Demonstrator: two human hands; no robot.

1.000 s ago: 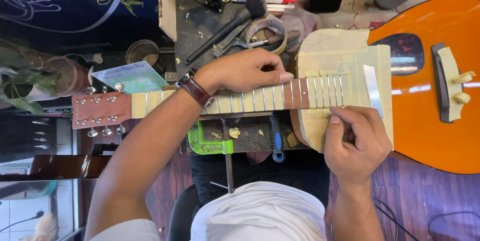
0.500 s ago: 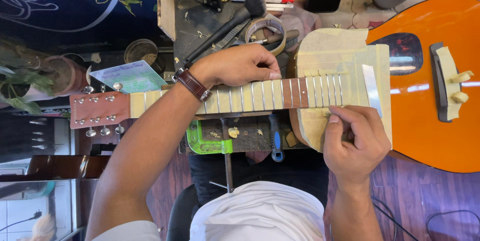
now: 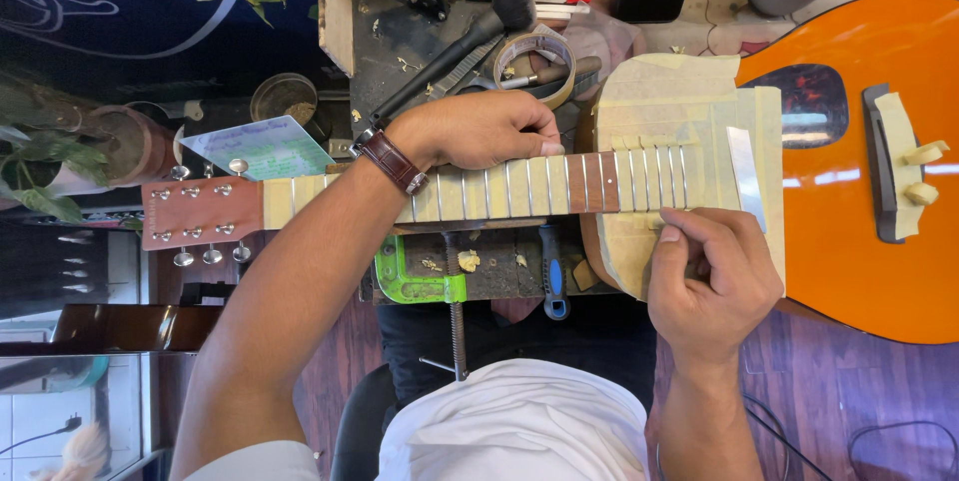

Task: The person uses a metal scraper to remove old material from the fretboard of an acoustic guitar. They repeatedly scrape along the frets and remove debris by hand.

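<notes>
Left hand (image 3: 479, 129) clamped over neck (image 3: 519, 186), steadying it. Right hand (image 3: 711, 281), at 5 o'clock, pinches tape (image 3: 639, 251) edge by frets. Guitar (image 3: 849, 171) flat on surface (image 3: 400, 31), body taped for protection.

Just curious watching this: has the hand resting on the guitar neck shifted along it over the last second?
Yes. The left hand slid slightly along the guitar neck toward the headstock.

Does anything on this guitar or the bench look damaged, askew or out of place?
Nothing looks damaged. One oddity: almost every gap between frets on the orange acoustic guitar is covered with cream masking tape, but one dark bare wood gap remains. Small tape scraps lie on the dark workbench.
</notes>
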